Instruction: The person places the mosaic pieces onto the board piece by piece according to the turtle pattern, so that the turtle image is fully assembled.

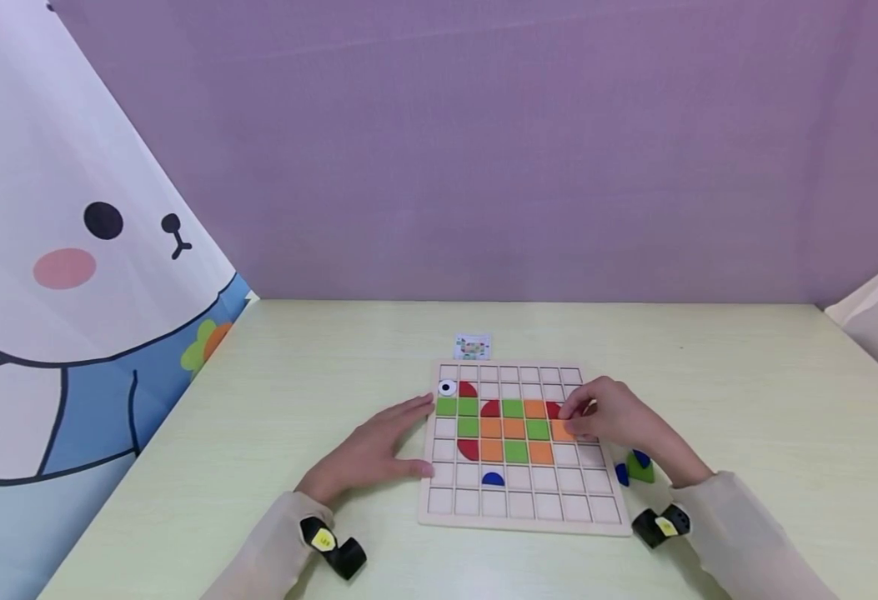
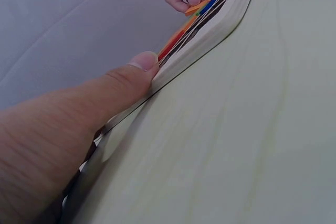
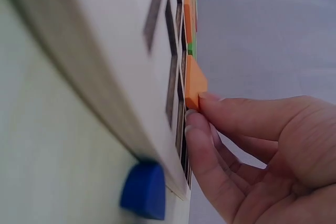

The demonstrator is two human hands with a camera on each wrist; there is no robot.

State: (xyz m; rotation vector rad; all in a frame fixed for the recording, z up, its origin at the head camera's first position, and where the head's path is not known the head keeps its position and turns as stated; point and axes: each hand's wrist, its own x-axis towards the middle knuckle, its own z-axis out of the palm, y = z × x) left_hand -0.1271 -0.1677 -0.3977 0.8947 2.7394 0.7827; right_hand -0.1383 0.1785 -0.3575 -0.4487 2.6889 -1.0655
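A wooden grid board lies on the table, with square and rounded colored tiles set in its cells. Along the board's left edge my left hand rests, fingers extended and thumb touching the frame. My right hand is over the board's right side, pinching an orange square tile between thumb and finger at a cell. Green tiles, other orange tiles and red quarter-round tiles form a patch left of it. A round eye tile sits at upper left, and a blue half-round tile lies lower down.
Just right of the board, beside my right wrist, lie a loose green piece and blue pieces. A small picture card lies behind the board. A purple cloth backdrop rises at the table's far edge.
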